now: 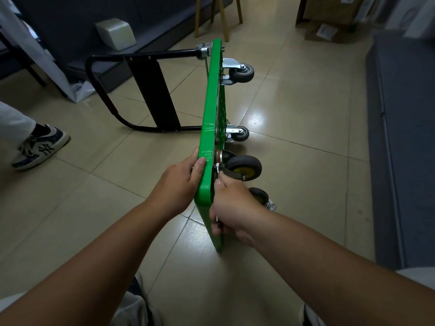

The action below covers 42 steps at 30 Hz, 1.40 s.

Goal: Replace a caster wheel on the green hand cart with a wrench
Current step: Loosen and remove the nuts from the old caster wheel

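The green hand cart (211,95) stands on its side edge on the tiled floor, its underside facing right and its black handle (141,90) folded out to the left. My left hand (181,184) grips the cart's top edge. My right hand (233,208) holds a silver wrench (217,169) against the base of a black caster with a yellow hub (243,168). A loose black and yellow caster (260,196) lies on the floor just beyond my right hand. Two grey casters (242,71) (240,134) are mounted farther along the underside.
Another person's sneaker (40,147) is on the floor at the left. A dark low platform with a white box (116,32) runs along the back left. Wooden stool legs (223,17) and cardboard boxes (327,20) stand at the back. A grey mat (404,137) lies on the right.
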Tool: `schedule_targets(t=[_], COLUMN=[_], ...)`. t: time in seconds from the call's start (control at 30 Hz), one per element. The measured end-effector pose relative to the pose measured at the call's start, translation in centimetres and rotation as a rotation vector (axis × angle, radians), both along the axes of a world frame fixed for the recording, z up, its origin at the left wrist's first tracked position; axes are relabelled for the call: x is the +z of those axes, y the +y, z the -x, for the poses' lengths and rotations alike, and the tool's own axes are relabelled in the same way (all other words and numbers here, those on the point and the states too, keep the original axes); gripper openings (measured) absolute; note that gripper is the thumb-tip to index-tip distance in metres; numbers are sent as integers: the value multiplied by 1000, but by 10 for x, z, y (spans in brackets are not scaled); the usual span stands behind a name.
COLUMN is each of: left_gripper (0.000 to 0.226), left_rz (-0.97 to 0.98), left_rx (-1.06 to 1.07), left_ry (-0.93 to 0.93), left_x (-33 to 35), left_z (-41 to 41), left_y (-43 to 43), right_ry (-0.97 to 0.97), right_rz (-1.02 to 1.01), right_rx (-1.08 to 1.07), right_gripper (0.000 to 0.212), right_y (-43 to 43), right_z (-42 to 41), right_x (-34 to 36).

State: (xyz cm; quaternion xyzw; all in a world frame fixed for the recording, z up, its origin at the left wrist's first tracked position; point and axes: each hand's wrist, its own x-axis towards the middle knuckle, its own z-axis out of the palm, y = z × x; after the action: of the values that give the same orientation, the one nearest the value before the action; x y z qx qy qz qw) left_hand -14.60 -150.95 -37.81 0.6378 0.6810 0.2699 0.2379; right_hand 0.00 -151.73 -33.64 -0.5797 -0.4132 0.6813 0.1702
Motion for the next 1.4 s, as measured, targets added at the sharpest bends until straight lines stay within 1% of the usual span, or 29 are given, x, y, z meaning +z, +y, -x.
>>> schedule_targets(t=[0.07,0.13,0.23,0.37,0.47,0.57,0.83,0.9,1.0,1.07,1.17,1.2,1.23,1.3,1.33,1.4], left_gripper=[47,49,45,46,47,47,49,49,49,50,49,49,49,49,49,49], left_rz=[-13,-15,3,4,9,17,14,18,30,38,44,43,41,38,34,24], left_rx=[-1,3,0,-1,15,36,65,80,82,78,68,68,70,77,76,69], left_ry=[11,9,22,64,79,111,171,160,154,158,140,126,111,91,85,79], left_x=[1,3,5,6,6,7,10,12,11,11,13,14,14,15,16,15], left_z=[-4,-6,-7,-8,-8,-11,-16,-18,-19,-18,-17,-17,-16,-15,-15,-15], left_y=[0,0,0,0,0,-3,-3,-5,-3,-3,-4,-5,-6,-7,-7,-8], right_ry=[68,130,209,354,316,243,160,91,-54,-47,-60,-103,-161,-259,-296,-352], right_rz=[58,98,163,288,283,227,114,104,20,-16,-82,-155,-249,-457,-551,-671], right_rx=[2,51,98,83,131,197,253,270,222,173,178,204,237,284,286,240], right_gripper=[33,35,38,40,39,40,40,37,27,30,29,27,31,52,57,58], right_y=[10,21,33,46,50,49,45,40,25,16,15,15,12,2,-5,-14], right_z=[-4,-5,-6,-12,-12,-8,-2,-3,-5,-7,-12,-13,-12,-12,-13,-16], right_x=[9,22,30,32,34,33,31,25,10,3,0,-4,-10,-30,-43,-67])
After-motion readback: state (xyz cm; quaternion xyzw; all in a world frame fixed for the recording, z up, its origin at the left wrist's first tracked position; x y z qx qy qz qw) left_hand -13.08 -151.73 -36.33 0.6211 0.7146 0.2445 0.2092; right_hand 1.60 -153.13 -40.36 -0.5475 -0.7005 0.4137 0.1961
